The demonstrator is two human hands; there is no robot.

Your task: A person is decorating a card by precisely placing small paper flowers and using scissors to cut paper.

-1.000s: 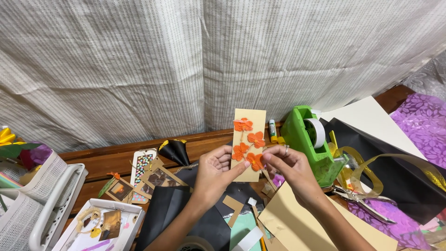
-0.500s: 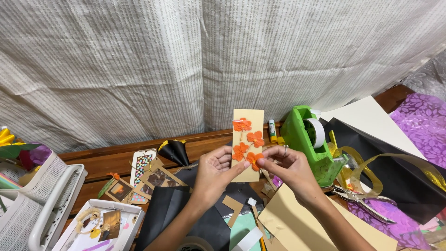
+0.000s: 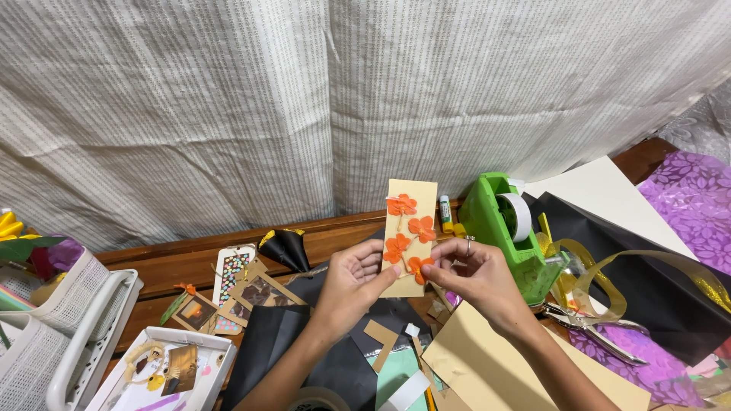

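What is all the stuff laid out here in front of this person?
card: one, tan with orange flowers, held upright at centre
tape dispenser: one, green, right of card
glue stick: one, white and green, between card and dispenser
scissors: one pair, metal, at right
ribbon: gold, looped at right
patterned sheet: purple, far right
black paper: under the hands
baskets: white, at left
tray: one, white, lower left
tags: several, patterned, left of centre
curtain: white, behind
table: brown wood
left hand: grip on card's lower edge
right hand: fingertips on lowest flower
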